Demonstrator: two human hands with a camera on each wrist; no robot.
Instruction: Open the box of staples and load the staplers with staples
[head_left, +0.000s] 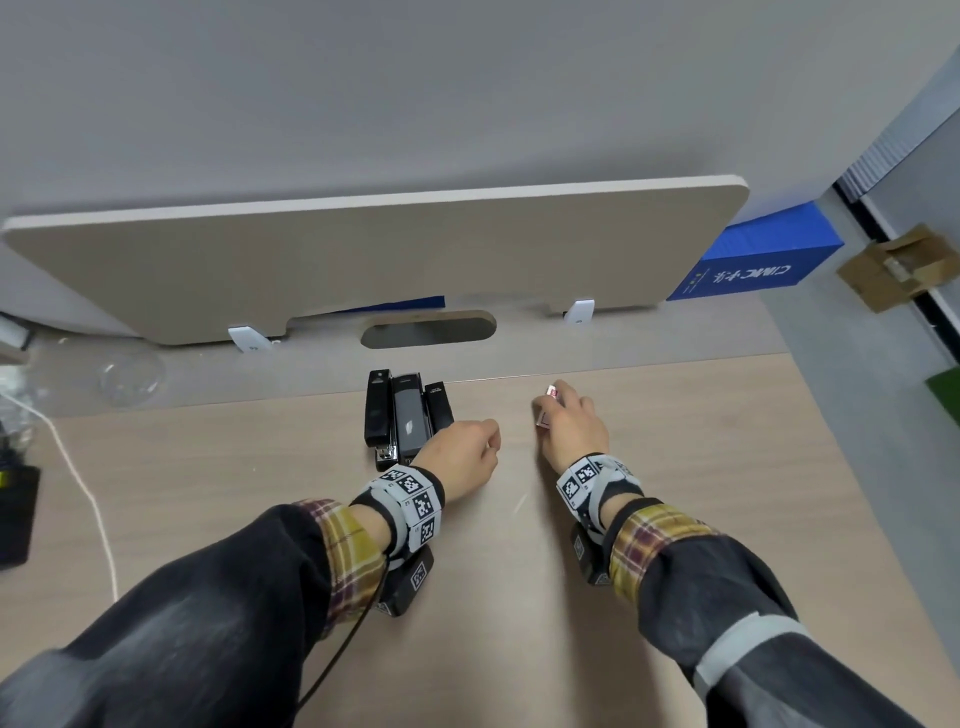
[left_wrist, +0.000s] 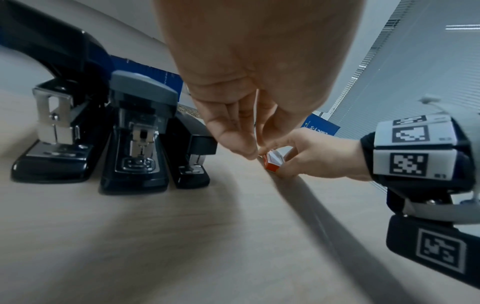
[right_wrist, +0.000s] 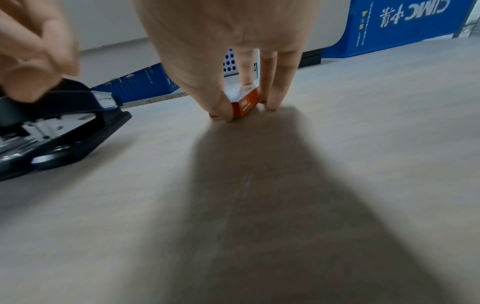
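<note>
Three black staplers (head_left: 405, 415) stand side by side at the back of the wooden table (head_left: 675, 493); in the left wrist view they are the large one (left_wrist: 59, 133), the grey-topped one (left_wrist: 137, 133) and the small one (left_wrist: 192, 158). My left hand (head_left: 491, 441) hovers just right of them, fingers loosely curled (left_wrist: 233, 133) and holding nothing. A small orange and white box of staples (right_wrist: 244, 98) lies on the table further right. My right hand (head_left: 550, 410) pinches it between thumb and fingers (right_wrist: 270, 82). The box (left_wrist: 272, 162) looks closed.
An upright beige partition board (head_left: 363, 260) closes off the back of the table, with a cable slot (head_left: 428, 330) in front of it. A blue box (head_left: 753, 260) stands behind at the right. A white cable (head_left: 88, 493) and black gear (head_left: 15, 514) lie at the left.
</note>
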